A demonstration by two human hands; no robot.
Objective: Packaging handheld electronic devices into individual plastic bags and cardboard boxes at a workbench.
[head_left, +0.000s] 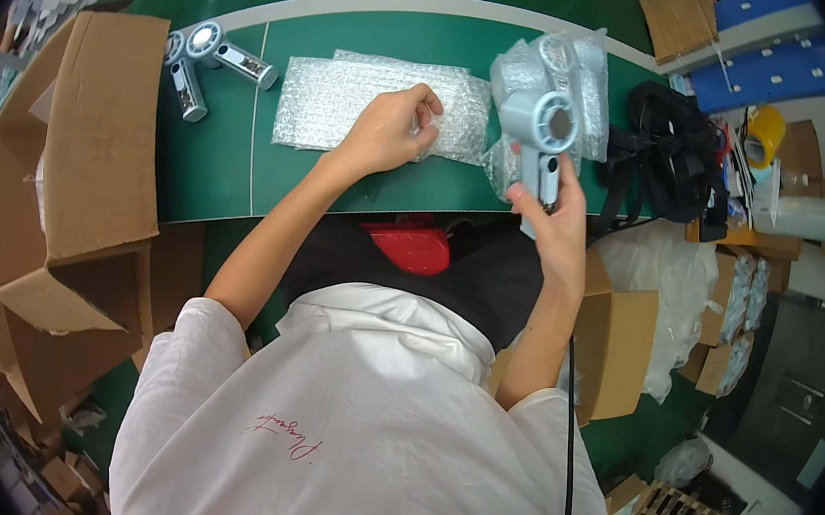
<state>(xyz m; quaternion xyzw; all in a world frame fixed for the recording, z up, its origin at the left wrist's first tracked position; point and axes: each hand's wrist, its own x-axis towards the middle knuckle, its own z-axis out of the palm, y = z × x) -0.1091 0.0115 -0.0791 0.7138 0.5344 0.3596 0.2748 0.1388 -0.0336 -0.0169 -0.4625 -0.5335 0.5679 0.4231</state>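
My right hand (560, 208) is wrapped round the handle of a pale blue handheld fan (538, 120), its round head pointing away from me. On the green table lies a stack of clear bubble wrap bags (323, 107). My left hand (391, 130) is over the stack's near right part, with curled fingers that seem to pinch the edge of the top bag; the fingertips are partly hidden. Just beyond the held fan are bubble-wrapped fans (587, 80).
Several unwrapped fans (242, 64) lie at the left and far left. An open cardboard box (109, 135) stands at the table's left edge. A black bag with straps (671, 144) sits at the right. A black cable (568, 455) hangs near my right arm.
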